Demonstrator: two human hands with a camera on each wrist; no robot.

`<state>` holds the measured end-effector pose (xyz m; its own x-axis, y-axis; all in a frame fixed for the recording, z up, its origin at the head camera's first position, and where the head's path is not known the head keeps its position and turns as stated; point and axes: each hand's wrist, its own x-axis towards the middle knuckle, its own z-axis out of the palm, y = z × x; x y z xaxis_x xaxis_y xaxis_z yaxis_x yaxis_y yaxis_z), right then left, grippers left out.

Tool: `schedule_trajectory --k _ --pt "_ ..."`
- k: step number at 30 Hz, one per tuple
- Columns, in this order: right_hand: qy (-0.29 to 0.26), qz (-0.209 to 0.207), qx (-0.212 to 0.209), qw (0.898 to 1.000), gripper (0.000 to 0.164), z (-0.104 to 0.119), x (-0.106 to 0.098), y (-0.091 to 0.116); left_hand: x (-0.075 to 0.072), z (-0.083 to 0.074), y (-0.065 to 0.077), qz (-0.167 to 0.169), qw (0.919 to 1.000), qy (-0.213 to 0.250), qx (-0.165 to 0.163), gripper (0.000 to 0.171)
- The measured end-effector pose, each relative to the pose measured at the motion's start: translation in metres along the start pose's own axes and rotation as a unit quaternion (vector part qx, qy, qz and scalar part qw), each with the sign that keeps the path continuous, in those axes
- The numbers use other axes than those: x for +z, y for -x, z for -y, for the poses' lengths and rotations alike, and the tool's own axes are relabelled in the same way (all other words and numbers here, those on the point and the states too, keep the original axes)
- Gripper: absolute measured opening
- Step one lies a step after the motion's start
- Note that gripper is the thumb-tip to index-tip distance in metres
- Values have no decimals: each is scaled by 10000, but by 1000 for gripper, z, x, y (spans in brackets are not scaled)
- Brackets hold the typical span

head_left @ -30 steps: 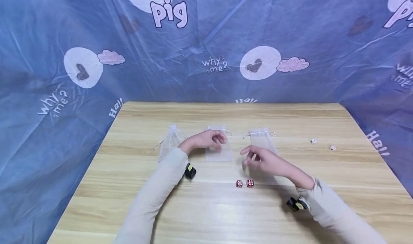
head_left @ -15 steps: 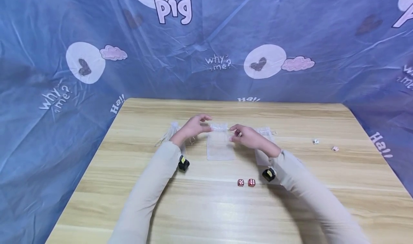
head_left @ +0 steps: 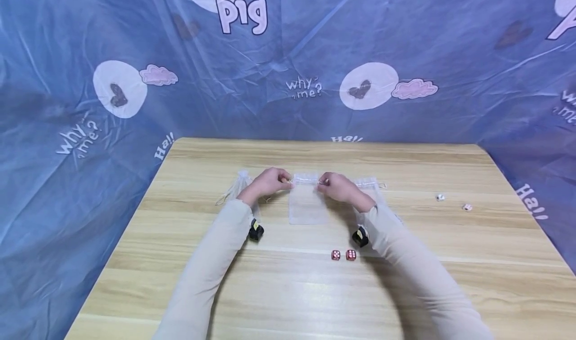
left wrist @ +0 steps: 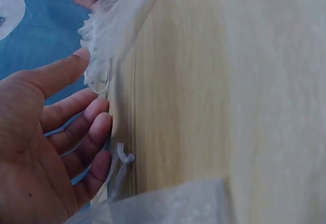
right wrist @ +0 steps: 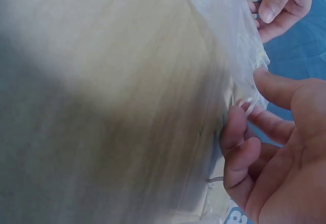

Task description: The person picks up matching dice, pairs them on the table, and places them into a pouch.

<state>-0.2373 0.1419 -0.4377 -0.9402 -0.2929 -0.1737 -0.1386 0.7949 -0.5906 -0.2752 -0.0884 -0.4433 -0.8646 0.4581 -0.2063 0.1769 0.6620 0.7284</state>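
A sheer white drawstring bag point(head_left: 307, 205) lies flat at mid-table, its ruffled mouth towards the back. My left hand point(head_left: 270, 181) pinches the left end of that mouth, where the cord comes out. At the opposite corner, my right hand point(head_left: 338, 186) pinches the edge by the other cord loop. In the left wrist view the thumb rests on the bag's ruffled edge point(left wrist: 94, 51), and the fingers curve loosely below it. The right wrist view shows the cord loop point(right wrist: 248, 106) at the index finger, beside the mouth, which is raised off the tabletop.
A second sheer bag point(head_left: 243, 180), gathered at its neck, is partly behind my left forearm. A third bag point(head_left: 378, 192) lies partly under my right forearm. Two red dice point(head_left: 343, 255) sit nearer me; white dice point(head_left: 440, 197) are at the right. A blue printed curtain point(head_left: 252, 105) surrounds the table.
Both hands have moved to the mouth of the middle bag, the right coming in from the right. Over the last half second their fingers have closed on its two corners. The dice have stayed put.
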Motion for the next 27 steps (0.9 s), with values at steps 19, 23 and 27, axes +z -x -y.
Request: schedule_trajectory --k 19,23,27 --pt "-1800 -408 -481 9816 18 9 -23 35 -2 -18 26 140 9817 1797 617 18" --pt "-1879 -575 -682 9781 19 12 -26 43 -5 -28 34 -94 9837 1570 866 15" --pt "-1767 -751 -771 9784 22 18 -28 51 -8 -36 44 -376 9835 1325 1174 11"
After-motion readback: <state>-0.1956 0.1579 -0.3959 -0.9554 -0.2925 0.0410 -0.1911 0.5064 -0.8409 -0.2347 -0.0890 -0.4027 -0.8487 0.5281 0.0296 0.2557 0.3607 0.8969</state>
